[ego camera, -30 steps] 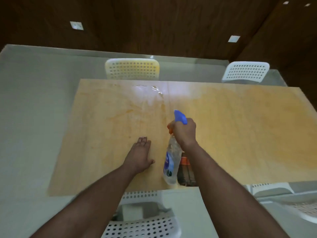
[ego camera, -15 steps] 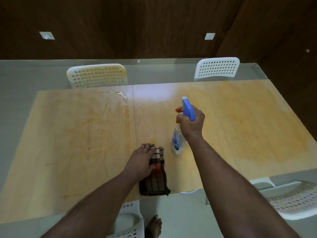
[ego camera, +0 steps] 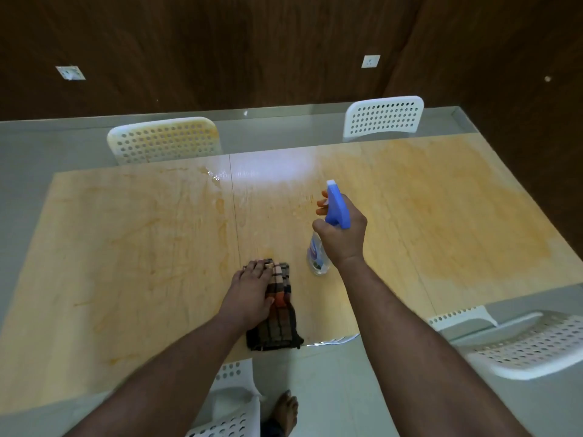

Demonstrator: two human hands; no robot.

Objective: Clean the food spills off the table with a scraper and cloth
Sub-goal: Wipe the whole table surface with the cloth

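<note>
Your right hand (ego camera: pixel 342 234) grips the spray bottle (ego camera: pixel 317 253) by the neck, w/ the blue nozzle aimed out past your knuckles, prob. to wet the orange stains beyond it. Left hand (ego camera: pixel 250 294) lies flat on the folded checked cloth (ego camera: pixel 280 320), fingers straight, pinning it to the table (ego camera: pixel 126 247) just left of the bottle, ready to wipe. No scraper in view.

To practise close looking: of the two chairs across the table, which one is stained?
The left chair: its perforated back has a yellowish-orange tinge, mostly near the right edge. The right chair is plain white.
</note>
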